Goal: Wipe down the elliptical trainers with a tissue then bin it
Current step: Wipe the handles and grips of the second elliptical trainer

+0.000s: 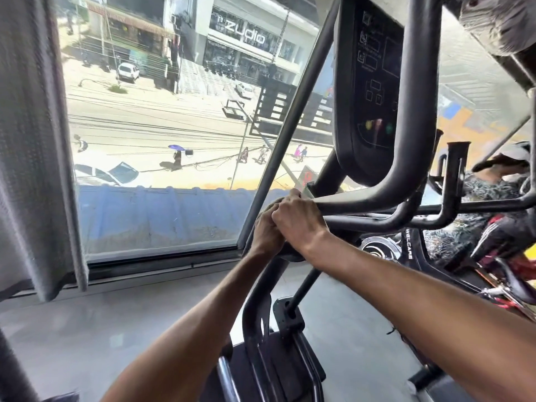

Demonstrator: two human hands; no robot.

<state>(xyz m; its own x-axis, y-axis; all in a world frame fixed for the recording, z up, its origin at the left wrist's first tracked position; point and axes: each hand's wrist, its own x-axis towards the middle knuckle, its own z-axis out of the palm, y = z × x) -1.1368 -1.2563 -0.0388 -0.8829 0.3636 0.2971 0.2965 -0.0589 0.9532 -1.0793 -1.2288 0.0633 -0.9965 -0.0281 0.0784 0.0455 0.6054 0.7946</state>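
The black elliptical trainer (377, 198) fills the centre and right, its dark console (371, 82) standing above a curved handlebar. At the handlebar's left end both my hands are curled round the bar. My left hand (265, 233) is underneath, and my right hand (298, 219) lies over it, nearer the console. A crumpled grey tissue (290, 256) is wrapped round the bar inside both grips. It shows below my right wrist and just above my left knuckles. Most of the tissue is hidden by my fingers.
A long black swing-arm pole (293, 117) slants up past the console. A big window (174, 126) and a grey curtain (32, 140) close off the left. A person (493, 184) works on a neighbouring machine at the right. Grey floor (87, 329) lies below.
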